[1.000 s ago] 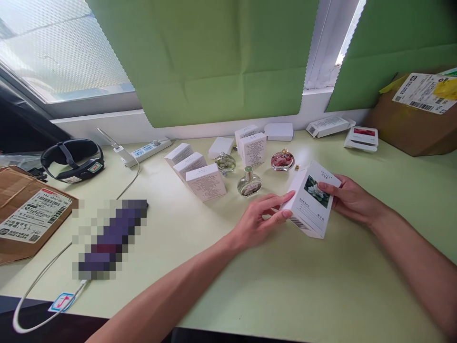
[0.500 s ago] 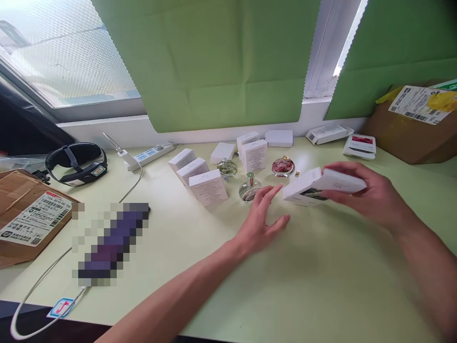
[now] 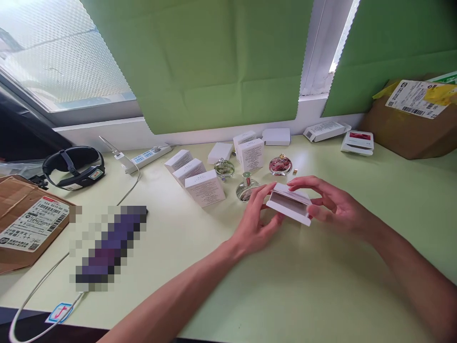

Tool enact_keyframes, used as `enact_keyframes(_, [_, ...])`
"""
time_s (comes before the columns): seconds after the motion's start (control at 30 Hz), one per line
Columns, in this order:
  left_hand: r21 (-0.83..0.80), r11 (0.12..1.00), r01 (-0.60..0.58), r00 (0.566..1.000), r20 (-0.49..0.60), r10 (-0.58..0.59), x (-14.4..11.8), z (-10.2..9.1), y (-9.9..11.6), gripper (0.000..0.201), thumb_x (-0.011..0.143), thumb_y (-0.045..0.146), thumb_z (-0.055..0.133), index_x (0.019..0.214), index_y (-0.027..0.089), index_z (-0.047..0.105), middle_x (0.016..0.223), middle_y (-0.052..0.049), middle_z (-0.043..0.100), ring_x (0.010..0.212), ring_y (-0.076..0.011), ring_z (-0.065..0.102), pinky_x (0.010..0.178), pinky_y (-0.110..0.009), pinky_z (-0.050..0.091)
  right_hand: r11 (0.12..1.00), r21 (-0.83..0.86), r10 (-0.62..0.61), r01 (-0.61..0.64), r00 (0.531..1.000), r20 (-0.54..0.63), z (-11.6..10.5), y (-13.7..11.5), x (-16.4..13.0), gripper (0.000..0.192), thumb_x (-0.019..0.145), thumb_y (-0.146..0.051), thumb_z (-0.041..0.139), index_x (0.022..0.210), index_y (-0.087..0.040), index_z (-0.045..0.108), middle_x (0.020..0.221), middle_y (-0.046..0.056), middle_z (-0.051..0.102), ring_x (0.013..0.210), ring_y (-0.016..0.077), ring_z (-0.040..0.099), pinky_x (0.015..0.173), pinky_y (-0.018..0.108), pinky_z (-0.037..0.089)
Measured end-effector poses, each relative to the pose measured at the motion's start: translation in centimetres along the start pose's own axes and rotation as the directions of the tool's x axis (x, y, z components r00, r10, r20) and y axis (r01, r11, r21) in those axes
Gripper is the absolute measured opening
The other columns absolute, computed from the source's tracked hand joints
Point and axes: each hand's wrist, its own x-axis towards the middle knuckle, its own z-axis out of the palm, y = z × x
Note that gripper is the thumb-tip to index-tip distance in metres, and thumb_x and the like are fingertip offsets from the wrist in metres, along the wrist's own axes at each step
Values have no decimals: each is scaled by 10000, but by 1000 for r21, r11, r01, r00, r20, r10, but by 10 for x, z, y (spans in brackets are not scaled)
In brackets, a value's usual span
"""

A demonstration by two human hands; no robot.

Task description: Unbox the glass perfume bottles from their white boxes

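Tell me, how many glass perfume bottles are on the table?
3: a greenish one beside the standing boxes, a pink one further right, and a clear one nearest the left hand. None seems hidden.

Pale green table (image 3: 321,286). On it, far side: three white boxes (image 3: 194,176) in a leaning row, three round perfume bottles (image 3: 246,186) near two upright white boxes (image 3: 252,153), and flat white boxes (image 3: 276,136) by the wall. Power strip (image 3: 148,156) and black headset (image 3: 73,166) at left. Brown cardboard parcels, one at the left edge (image 3: 24,224), one at far right (image 3: 414,124). White cable (image 3: 43,276) runs along the left side to a blurred dark object (image 3: 107,245).
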Motion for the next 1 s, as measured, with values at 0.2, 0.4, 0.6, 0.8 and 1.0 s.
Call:
enact_keyframes(0.2, [-273,960,65,997,57,-51,-2,-2,-2,606,917,298,544,1494,316,361,1549,-91,376,1464,-314,318,1054,-456,485,994,-107,12,-12,1000,-7,7,13,2,618,833,-438,739,1401,-443,495,1620,11,334,1436,342,403,954,439,583])
enact_keyframes(0.4, [-221,970,99,994,-24,-107,0,-2,-1,535,902,218,535,1430,262,458,1489,-91,465,1431,-285,388,1114,-428,419,995,-92,-24,32,996,83,14,16,1,708,812,-394,769,1433,-503,447,1675,-50,181,1516,331,251,941,425,602])
enact_keyframes(0.6, [-285,944,168,977,-78,-197,4,2,-1,464,863,81,431,1289,222,549,1385,-101,565,1303,-240,558,926,-329,512,984,-171,50,-44,998,28,-2,10,-1,596,836,-474,732,1391,-473,513,1609,-22,351,1292,326,537,858,429,612])
enact_keyframes(0.8, [-82,967,241,970,-14,-242,4,5,-5,286,912,114,460,1132,191,626,1170,-74,691,1028,-192,663,794,-285,510,909,-398,87,-126,990,-115,-24,19,-4,558,799,-564,729,1327,-458,586,1404,23,586,1205,365,587,948,555,535])
enact_keyframes(1.0, [171,974,152,987,22,-157,2,6,-1,274,955,173,449,1128,205,659,1124,-72,714,1011,-212,657,875,-348,518,911,-391,242,-130,937,252,-28,44,-9,812,742,-514,797,1471,-510,440,1532,15,483,1319,380,535,948,491,575])
